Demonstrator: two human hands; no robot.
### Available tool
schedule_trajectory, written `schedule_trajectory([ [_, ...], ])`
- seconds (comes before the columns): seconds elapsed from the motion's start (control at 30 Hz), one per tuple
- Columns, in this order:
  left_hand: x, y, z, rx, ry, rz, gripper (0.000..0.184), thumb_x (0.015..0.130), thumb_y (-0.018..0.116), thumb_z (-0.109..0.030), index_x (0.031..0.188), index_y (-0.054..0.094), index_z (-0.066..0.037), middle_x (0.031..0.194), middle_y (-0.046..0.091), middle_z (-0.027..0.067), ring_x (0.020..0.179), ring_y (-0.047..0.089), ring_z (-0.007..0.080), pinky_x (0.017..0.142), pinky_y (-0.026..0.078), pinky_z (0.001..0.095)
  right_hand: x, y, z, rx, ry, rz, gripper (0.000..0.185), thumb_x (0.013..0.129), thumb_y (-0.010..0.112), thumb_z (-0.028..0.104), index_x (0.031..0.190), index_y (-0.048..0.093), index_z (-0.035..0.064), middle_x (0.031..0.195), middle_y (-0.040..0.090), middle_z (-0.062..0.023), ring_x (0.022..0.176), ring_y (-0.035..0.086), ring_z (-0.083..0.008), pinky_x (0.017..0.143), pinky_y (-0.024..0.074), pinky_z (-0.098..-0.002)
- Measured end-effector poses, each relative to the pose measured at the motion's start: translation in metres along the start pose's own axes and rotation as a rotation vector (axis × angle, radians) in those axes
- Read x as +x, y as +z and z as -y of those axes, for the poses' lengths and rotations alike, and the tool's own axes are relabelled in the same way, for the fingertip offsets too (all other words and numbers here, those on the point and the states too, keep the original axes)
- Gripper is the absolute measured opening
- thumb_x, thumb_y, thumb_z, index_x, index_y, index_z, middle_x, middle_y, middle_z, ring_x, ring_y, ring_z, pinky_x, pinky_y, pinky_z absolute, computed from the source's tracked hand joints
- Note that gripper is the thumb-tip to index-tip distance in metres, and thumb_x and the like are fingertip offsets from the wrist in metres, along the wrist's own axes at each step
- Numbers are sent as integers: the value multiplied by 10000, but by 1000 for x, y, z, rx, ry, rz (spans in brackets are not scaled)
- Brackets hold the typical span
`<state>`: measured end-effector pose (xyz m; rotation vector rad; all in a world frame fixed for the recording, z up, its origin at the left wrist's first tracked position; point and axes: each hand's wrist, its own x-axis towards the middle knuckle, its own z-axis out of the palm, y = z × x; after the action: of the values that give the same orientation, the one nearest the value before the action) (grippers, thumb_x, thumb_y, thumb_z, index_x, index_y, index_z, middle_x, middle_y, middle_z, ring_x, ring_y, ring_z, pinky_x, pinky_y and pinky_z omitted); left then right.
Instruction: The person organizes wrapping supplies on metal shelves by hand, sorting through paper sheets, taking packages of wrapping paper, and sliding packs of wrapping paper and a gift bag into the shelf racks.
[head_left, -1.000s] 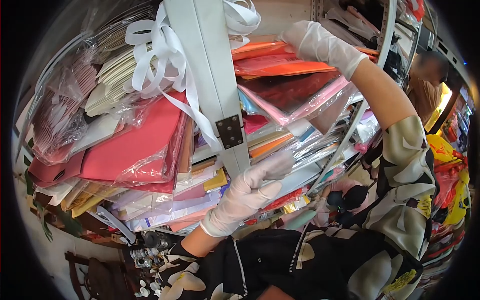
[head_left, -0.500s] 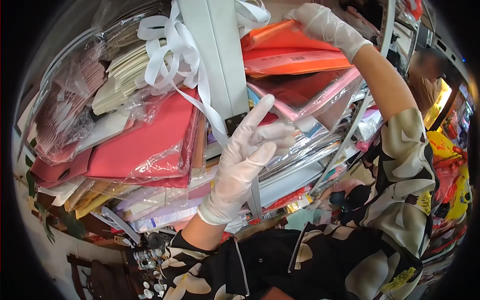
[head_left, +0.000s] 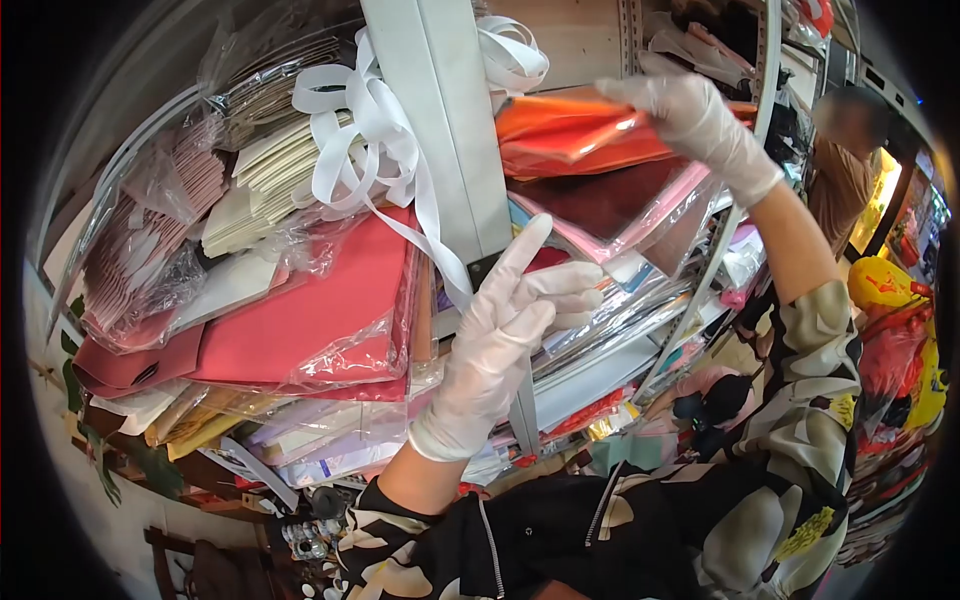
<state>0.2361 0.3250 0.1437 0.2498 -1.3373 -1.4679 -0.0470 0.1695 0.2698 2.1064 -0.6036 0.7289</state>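
My left hand, in a white glove, is raised in front of the shelves. Its index finger points up, the other fingers are loosely bent and apart, and nothing is in it. My right hand, gloved too, reaches up to the orange plastic-wrapped packets on the right shelf. Its fingers stretch flat over their top edge, somewhat blurred. Under these packets lies a dark red, pink-edged sheet pack in clear plastic.
A grey metal post divides the shelves, with white ribbon hanging beside it. Left are red folders and cream paper stacks in plastic. A person stands at the right; another person is lower down.
My right hand has shifted right and down on the orange packets, which now sit lower and flatter. The shelf back shows above them. My left hand keeps its pose.
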Motion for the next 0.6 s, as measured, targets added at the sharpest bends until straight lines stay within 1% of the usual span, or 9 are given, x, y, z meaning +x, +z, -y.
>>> schedule_trajectory([
  [0.03,1,-1,1,-11,-8,6,772,936,621,-320,1546,241,-35,1314,581,240,1135,625,291,987,469,377,5,-3,-7,-38,32,45,385,841,637,61,1203,680,184,902,704,-127,757,687,-311,659,561,-382],
  [0.1,1,-2,0,-18,-8,4,775,938,619,-320,1549,232,-41,1315,578,240,1151,616,296,987,471,383,12,-10,-11,64,52,44,364,856,640,83,1202,681,189,920,705,-133,765,687,-317,669,558,-390],
  [0.13,0,-3,0,-21,-6,3,776,940,618,-321,1551,228,-45,1316,577,240,1159,611,298,987,472,386,11,-14,-7,57,81,101,414,846,618,61,1235,662,195,984,709,-125,796,689,-312,684,561,-388],
  [0.2,-4,-7,-1,-26,-18,8,763,950,603,-313,1555,219,-50,1316,577,239,1160,611,296,987,473,382,-4,-13,4,-18,79,86,470,815,613,20,1250,653,193,1014,712,-112,818,693,-308,704,566,-385],
  [0.23,-2,-10,-1,-30,-13,11,756,956,596,-310,1556,215,-53,1316,576,239,1161,611,295,986,473,380,-10,-14,7,-60,69,75,499,799,610,0,1258,649,193,1030,713,-105,830,694,-306,715,569,-384],
  [0.3,2,-16,3,-70,-22,25,746,962,590,-303,1556,214,-52,1325,569,243,1162,611,295,990,474,380,-18,-18,13,-36,57,-19,607,733,587,-104,1261,646,189,1026,721,-85,870,697,-299,763,576,-365],
  [0.4,0,-17,5,-100,-40,35,734,971,583,-288,1556,209,-50,1338,559,248,1167,610,297,994,479,378,-7,-23,1,128,113,4,557,757,570,-104,1238,661,162,1043,713,-119,900,693,-316,767,579,-367],
  [0.5,-1,-20,4,-130,-44,75,736,974,587,-269,1558,196,-48,1349,547,252,1180,607,302,1000,486,374,-8,-33,9,120,147,59,526,757,571,-110,1211,674,135,1065,707,-130,942,688,-313,814,573,-364],
  [0.6,4,-25,5,-181,-22,104,737,976,587,-255,1560,188,-51,1349,544,253,1184,606,306,1002,489,372,-28,-39,28,36,107,32,572,719,601,-124,1226,670,131,1097,710,-112,968,689,-290,834,569,-356],
])
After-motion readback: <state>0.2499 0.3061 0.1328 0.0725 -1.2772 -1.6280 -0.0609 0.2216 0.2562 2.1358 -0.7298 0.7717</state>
